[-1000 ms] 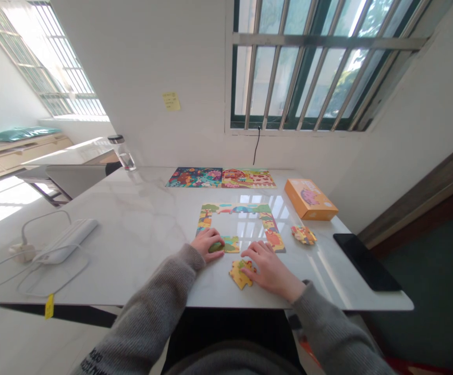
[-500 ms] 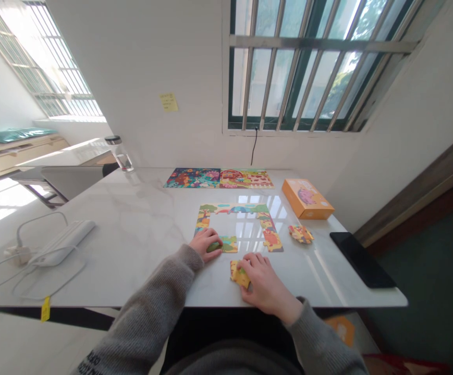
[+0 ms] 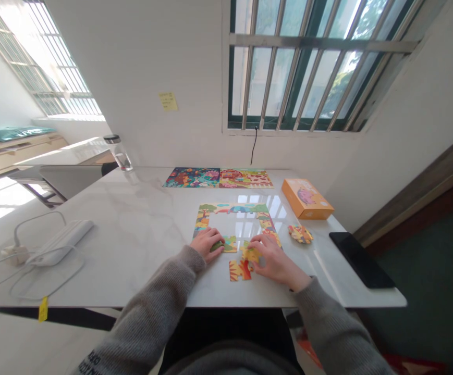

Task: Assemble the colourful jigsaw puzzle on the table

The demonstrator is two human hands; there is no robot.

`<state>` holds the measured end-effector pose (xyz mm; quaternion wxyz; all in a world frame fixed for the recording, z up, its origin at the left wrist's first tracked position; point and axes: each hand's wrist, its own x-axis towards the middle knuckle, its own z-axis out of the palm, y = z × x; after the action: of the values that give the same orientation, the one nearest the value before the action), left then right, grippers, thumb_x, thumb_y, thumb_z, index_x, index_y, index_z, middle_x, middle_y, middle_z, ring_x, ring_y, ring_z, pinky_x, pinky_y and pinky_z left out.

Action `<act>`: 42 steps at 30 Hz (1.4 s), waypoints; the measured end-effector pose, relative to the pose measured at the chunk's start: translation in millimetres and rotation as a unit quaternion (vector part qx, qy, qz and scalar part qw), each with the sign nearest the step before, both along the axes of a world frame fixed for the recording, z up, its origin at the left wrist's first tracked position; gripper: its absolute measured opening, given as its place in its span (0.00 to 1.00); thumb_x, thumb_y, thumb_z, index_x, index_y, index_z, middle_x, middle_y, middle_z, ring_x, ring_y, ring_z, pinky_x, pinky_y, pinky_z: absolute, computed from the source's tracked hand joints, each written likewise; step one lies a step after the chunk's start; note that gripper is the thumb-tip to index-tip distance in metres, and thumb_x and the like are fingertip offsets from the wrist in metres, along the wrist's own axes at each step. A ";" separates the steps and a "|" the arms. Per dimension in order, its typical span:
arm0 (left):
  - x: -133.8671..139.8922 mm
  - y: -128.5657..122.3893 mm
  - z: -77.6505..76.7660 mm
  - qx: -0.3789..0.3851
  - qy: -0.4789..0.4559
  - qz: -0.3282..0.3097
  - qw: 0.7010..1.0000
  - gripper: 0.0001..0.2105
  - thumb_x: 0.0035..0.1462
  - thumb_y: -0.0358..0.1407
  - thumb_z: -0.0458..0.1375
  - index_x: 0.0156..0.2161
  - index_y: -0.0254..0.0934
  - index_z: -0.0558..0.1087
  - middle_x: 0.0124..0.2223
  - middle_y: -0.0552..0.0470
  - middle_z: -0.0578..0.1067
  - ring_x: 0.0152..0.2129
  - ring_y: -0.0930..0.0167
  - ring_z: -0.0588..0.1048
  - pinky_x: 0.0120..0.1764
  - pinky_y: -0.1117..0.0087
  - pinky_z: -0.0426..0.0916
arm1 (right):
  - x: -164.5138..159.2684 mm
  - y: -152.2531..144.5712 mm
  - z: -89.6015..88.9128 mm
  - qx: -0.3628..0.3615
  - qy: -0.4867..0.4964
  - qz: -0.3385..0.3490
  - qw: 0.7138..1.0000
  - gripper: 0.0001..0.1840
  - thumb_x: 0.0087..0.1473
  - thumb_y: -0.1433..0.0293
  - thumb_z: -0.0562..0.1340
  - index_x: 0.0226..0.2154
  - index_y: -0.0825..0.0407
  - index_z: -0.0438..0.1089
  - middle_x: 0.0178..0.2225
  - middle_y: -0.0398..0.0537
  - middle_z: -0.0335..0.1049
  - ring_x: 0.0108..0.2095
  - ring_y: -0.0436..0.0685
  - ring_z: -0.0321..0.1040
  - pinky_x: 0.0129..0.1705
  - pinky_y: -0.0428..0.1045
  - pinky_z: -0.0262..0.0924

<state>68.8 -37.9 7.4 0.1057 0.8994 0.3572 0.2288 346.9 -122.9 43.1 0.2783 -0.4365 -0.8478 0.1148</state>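
The right hand [image 3: 270, 256], fingers bent, pinches 1 yellow jigsaw piece [image 3: 251, 254] at the jigsaw border's [image 3: 237, 209] near-edge gap. The left hand [image 3: 205, 244] curls over the border's near-left corner; I cannot tell whether it grips. 0.5 s ago, that piece mostly covered the red-orange jigsaw pieces [image 3: 240, 271] below the border.

Yellow note [image 3: 168, 101] w/ writing (illeg.), L sleeve [image 3: 148, 302] w/ unreadable ltrs
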 end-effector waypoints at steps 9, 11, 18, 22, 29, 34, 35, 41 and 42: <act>34.5 -5.5 7.8 -0.036 -0.023 0.005 0.999 0.18 0.57 0.37 0.62 0.52 0.38 0.69 0.48 0.45 0.74 0.47 0.60 0.69 0.51 0.57 0.66 | -6.5 42.6 -4.9 0.007 -0.035 0.049 0.998 0.26 0.47 0.80 0.65 0.49 0.48 0.71 0.46 0.51 0.68 0.49 0.61 0.64 0.54 0.57 0.64; 35.5 -7.2 5.9 -0.042 -0.020 0.018 0.999 0.17 0.56 0.36 0.61 0.51 0.38 0.69 0.49 0.46 0.74 0.48 0.60 0.69 0.51 0.57 0.65 | -8.3 42.3 -8.6 0.011 -0.031 0.050 0.998 0.24 0.47 0.80 0.65 0.48 0.48 0.73 0.45 0.51 0.68 0.49 0.61 0.64 0.54 0.58 0.63; 34.1 -11.1 8.6 -0.052 0.008 0.004 0.999 0.11 0.55 0.36 0.62 0.44 0.42 0.74 0.51 0.51 0.74 0.49 0.61 0.69 0.53 0.57 0.62 | -8.3 39.6 -14.2 0.007 -0.024 0.048 0.999 0.23 0.47 0.81 0.65 0.45 0.46 0.76 0.44 0.50 0.68 0.47 0.60 0.64 0.53 0.58 0.62; 34.5 -9.6 6.9 -0.050 0.002 0.003 0.999 0.09 0.55 0.37 0.63 0.43 0.43 0.75 0.51 0.51 0.74 0.49 0.61 0.69 0.53 0.57 0.61 | -8.2 39.5 -12.0 0.001 -0.027 0.051 0.998 0.23 0.48 0.82 0.64 0.45 0.44 0.76 0.43 0.49 0.68 0.48 0.60 0.64 0.55 0.58 0.62; 35.0 -7.6 3.1 -0.038 -0.005 0.006 0.999 0.09 0.56 0.38 0.63 0.43 0.42 0.76 0.50 0.51 0.75 0.48 0.62 0.69 0.52 0.58 0.62 | -7.8 36.5 -14.0 0.006 -0.021 0.054 0.998 0.24 0.50 0.83 0.61 0.46 0.45 0.75 0.45 0.49 0.69 0.50 0.60 0.65 0.55 0.58 0.62; 34.7 -6.9 2.9 -0.042 -0.001 0.007 0.999 0.09 0.55 0.37 0.64 0.43 0.42 0.76 0.50 0.50 0.75 0.48 0.62 0.69 0.52 0.57 0.63 | -4.6 29.4 -15.4 0.059 0.020 -0.021 0.998 0.17 0.58 0.78 0.58 0.46 0.48 0.74 0.41 0.51 0.74 0.47 0.61 0.66 0.54 0.60 0.60; 34.6 -6.8 2.7 -0.043 -0.001 0.007 0.999 0.09 0.55 0.37 0.64 0.43 0.42 0.76 0.50 0.50 0.75 0.48 0.62 0.69 0.52 0.57 0.63 | -4.5 26.3 -15.7 0.064 0.026 -0.031 0.997 0.15 0.60 0.77 0.57 0.46 0.49 0.74 0.39 0.50 0.74 0.45 0.60 0.67 0.54 0.61 0.60; 33.6 -6.4 2.7 -0.048 0.007 0.005 0.999 0.10 0.55 0.37 0.63 0.43 0.42 0.75 0.51 0.50 0.74 0.49 0.61 0.69 0.53 0.56 0.62 | -9.6 -2.4 -18.7 0.033 -0.013 -0.006 0.999 0.16 0.57 0.66 0.67 0.48 0.48 0.72 0.42 0.50 0.72 0.47 0.62 0.65 0.52 0.59 0.61; 33.6 -6.6 2.8 -0.047 0.009 0.004 0.999 0.10 0.55 0.37 0.63 0.44 0.42 0.75 0.52 0.50 0.74 0.49 0.61 0.69 0.53 0.56 0.62 | -10.6 -6.3 -19.1 0.029 -0.030 -0.009 0.999 0.19 0.55 0.64 0.70 0.49 0.48 0.72 0.43 0.51 0.71 0.47 0.63 0.65 0.52 0.59 0.61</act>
<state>102.4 -44.5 10.2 0.1440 0.8939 0.3723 0.2042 336.3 -129.2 24.0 0.2661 -0.4394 -0.8547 0.0749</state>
